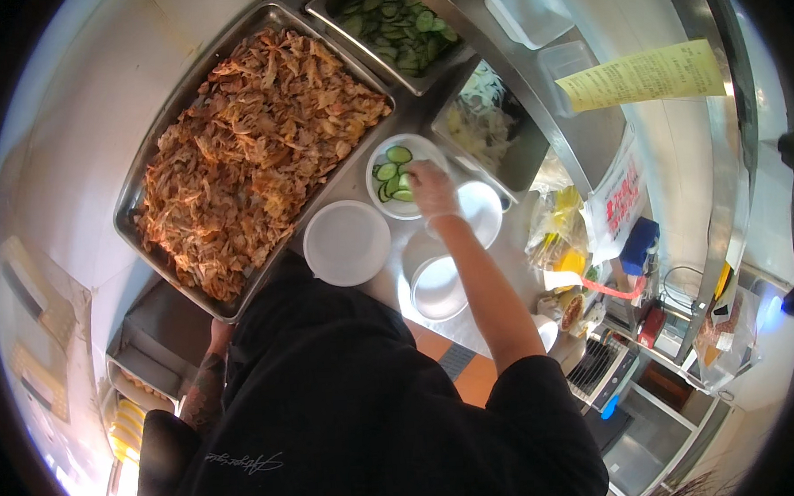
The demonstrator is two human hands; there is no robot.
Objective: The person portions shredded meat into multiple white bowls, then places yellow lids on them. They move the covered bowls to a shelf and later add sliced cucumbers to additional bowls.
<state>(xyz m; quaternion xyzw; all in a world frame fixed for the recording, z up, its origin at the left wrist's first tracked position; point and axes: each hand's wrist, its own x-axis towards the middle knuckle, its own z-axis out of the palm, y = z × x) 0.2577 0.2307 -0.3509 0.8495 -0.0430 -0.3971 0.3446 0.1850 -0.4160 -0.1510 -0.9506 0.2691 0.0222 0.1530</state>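
Observation:
My right hand (433, 188), in a clear plastic glove, reaches over a white round bowl (376, 194). Its fingertips are pinched together at a pale cucumber slice (405, 181); several more cucumber slices (398, 155) lie in that bowl. Left of it, a large metal tray (125, 223) is heaped with shredded cooked meat (253, 154). Only the wrist and a bit of my left hand (220, 333) show at the tray's near corner; the fingers are hidden, so I cannot tell whether they grip it.
A white round bowl (347, 242) stands before my body, with others (485, 211) near my right forearm. Metal pans hold sliced cucumbers (394, 29) and pale shredded vegetables (481, 121). A raised metal shelf (530, 96) carries white plastic containers (529, 9); a yellow printed slip (642, 76) hangs there.

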